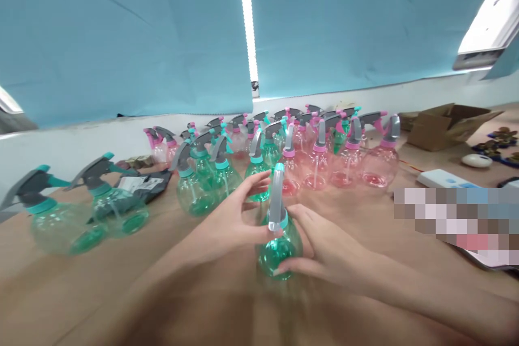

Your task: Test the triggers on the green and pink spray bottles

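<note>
While our right hand (320,238) cups the round translucent green plastic spray bottle (275,254) between our hands, apparently to steady it, our left hand (237,219) curves loosely open beside its grey-and-teal sprayer head (277,194), contact unclear.

Bright light glares between blue blinds (162,38); the foreground table (219,303) blurs.

Brown table (351,208), spray bottles (316,171), cardboard box (430,132), white mouse (477,160)

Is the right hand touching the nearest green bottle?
Touching. In the head view, the right hand cups the green bottle, thumb across its lower front.
</note>
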Tool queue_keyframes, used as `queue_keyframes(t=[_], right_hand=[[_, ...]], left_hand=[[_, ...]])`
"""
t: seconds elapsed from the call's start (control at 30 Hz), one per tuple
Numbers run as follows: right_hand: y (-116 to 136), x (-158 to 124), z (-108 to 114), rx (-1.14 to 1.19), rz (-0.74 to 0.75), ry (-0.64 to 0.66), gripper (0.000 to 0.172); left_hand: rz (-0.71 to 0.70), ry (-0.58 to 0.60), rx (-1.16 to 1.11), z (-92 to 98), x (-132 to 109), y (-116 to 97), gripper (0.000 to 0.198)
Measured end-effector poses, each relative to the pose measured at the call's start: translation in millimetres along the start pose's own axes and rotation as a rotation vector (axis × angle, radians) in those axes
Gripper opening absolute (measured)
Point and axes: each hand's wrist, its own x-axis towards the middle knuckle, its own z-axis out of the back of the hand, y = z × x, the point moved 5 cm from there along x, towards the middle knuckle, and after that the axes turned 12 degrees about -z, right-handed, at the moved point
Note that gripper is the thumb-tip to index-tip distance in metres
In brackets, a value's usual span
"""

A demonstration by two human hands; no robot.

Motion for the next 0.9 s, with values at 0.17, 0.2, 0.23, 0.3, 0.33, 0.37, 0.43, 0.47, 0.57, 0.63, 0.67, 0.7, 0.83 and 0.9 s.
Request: queue_keyframes(t=[0.17,0.2,0.23,0.3,0.33,0.37,0.43,0.47,0.57,0.63,0.67,0.7,0.83,0.9], right_hand=[[0.1,4.4,-17.2,0.051,0.058,-0.03,0.052],[0.6,5.3,-20.3,0.056,0.075,-0.06,0.056],[0.9,6.2,-23.3,0.06,0.089,-0.087,0.061],[0.7,7.9,-28.1,0.064,0.113,-0.129,0.069],[0.3,8.6,-29.8,0.063,0.129,-0.137,0.073],[-0.4,9.3,-31.0,0.064,0.147,-0.137,0.076],[-3.2,10.4,-32.2,0.081,0.198,-0.113,0.082],[-5.6,10.9,-32.7,0.1,0.227,-0.085,0.083],[-19.3,13.0,-36.2,0.17,0.261,0.031,0.081],[-32.1,14.8,-39.3,0.176,0.232,0.064,0.081],[-38.1,15.5,-40.7,0.164,0.215,0.061,0.082],[-42.9,16.0,-42.1,0.151,0.205,0.059,0.084],[-49.0,16.3,-47.5,0.087,0.192,0.083,0.089],[-47.8,16.5,-48.8,0.053,0.182,0.099,0.091]], left_hand=[[-0.111,-0.107,0.214,-13.5,7.9,-6.5,0.061],[-0.134,-0.125,0.204,-16.1,8.3,-5.4,0.052],[-0.16,-0.146,0.183,-18.0,8.2,-3.8,0.044],[-0.222,-0.192,0.135,-19.6,6.6,-0.4,0.035],[-0.249,-0.214,0.118,-19.2,5.4,1.0,0.033],[-0.273,-0.233,0.107,-18.3,4.0,1.9,0.032],[-0.304,-0.255,0.092,-15.8,1.6,2.6,0.031],[-0.314,-0.257,0.083,-14.6,0.7,2.6,0.03],[-0.311,-0.243,0.047,-12.8,-1.1,4.8,0.03],[-0.296,-0.256,0.033,-12.5,-2.1,8.4,0.031],[-0.294,-0.27,0.032,-12.6,-2.6,10.1,0.031],[-0.295,-0.283,0.036,-12.9,-2.9,11.3,0.03],[-0.293,-0.31,0.083,-14.8,-2.2,10.3,0.02],[-0.289,-0.308,0.096,-15.1,-1.4,7.2,0.015]])
